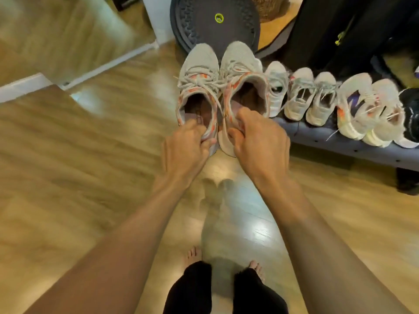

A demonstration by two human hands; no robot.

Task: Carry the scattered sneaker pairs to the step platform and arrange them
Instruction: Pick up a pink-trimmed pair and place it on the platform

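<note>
Currently left hand (186, 143) and right hand (260, 141) pinch the grey sneaker pair's (199, 71) heels; grips may slip, or toes knock the white sneaker (275, 82) on the step platform (340, 143).

Warm, bright indoor light leaves white glare patches on the wooden floor (90, 166), with a soft shadow at centre. Motion blur smears everything, and wide-angle distortion bends the edges.

You had a grey step platform (317, 137) on the wooden floor (68, 177), with a row of white sneakers (323, 85) lined along its top.
</note>
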